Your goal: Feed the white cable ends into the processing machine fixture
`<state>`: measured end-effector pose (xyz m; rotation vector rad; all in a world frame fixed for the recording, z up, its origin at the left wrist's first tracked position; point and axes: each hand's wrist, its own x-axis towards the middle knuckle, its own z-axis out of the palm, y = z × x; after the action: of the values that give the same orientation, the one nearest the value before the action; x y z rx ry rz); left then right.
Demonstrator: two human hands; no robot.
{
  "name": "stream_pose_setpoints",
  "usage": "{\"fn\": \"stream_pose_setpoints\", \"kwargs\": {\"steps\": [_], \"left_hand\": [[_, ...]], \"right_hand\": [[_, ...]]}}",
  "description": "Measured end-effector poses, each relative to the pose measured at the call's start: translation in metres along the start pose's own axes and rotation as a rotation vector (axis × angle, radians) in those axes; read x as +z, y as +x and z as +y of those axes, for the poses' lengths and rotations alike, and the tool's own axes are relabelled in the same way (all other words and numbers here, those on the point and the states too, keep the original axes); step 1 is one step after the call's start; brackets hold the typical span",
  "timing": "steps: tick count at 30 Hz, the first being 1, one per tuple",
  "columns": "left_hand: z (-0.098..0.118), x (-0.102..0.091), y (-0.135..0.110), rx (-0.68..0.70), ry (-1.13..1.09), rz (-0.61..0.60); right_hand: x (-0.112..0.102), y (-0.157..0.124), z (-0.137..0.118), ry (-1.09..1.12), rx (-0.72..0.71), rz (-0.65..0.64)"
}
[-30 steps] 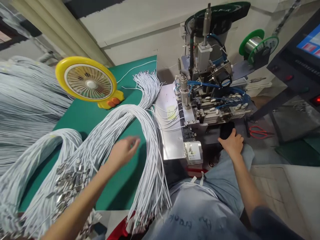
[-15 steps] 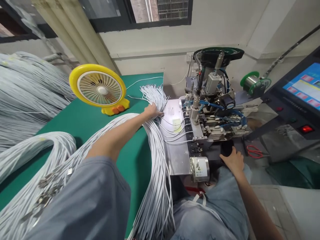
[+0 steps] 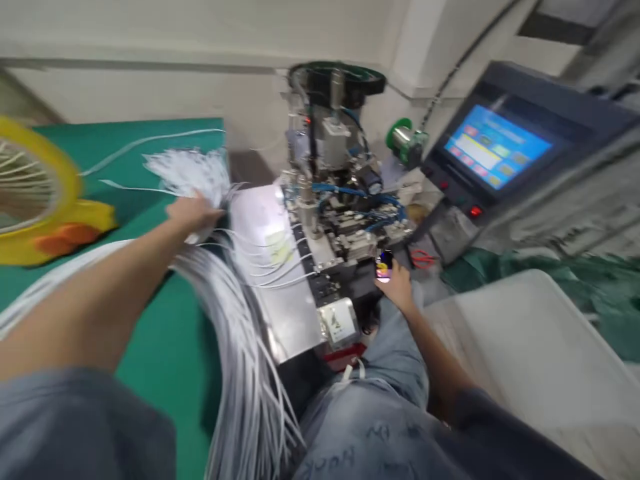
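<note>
L. hand [image 3: 193, 212] across white cables [image 3: 190, 172], fingers curled, blurred, can't tell if gripping; cables on green tabletop [image 3: 155, 347] beside metal plate [image 3: 293, 323], prob. kept close to machine [image 3: 307, 210]; R. hand [image 3: 397, 287]: fingers closed abt. phone [image 3: 384, 263], lit screen up, prob. for viewing; cables thin, smooth, near lot bowed; plate flat, shiny; fan [image 3: 65, 175] yellow, round-rimmed, appx. plastic

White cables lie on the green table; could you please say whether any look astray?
Yes: one loose cable strays left beside the bundle at the left hand, and another cable trails across the green table behind it; most others lie gathered.
</note>
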<state>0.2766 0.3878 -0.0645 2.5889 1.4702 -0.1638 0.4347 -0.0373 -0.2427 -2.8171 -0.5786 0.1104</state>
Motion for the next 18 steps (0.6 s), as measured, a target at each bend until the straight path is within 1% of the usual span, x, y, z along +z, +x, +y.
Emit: {"fn": "stream_pose_setpoints", "kwargs": {"steps": [2,5,7,9,13,18], "left_hand": [[0.002,0.003,0.013,-0.106,0.030,-0.009],[0.004,0.012,0.024,-0.149,0.036,0.044],[0.003,0.015,0.022,-0.142,0.022,0.071],[0.004,0.015,0.016,-0.129,0.029,0.071],[0.010,0.008,0.003,-0.151,0.061,0.022],[0.014,0.005,0.001,-0.167,0.034,0.012]], "right_hand": [[0.003,0.006,0.006,0.033,-0.001,0.019],[0.009,0.013,0.019,0.178,0.021,0.022],[0.011,0.017,0.029,0.326,0.059,-0.007],[0.013,0.021,0.038,0.426,0.098,-0.040],[0.014,0.026,0.048,0.469,0.121,-0.064],[0.018,0.022,0.045,0.456,0.127,-0.035]]}}
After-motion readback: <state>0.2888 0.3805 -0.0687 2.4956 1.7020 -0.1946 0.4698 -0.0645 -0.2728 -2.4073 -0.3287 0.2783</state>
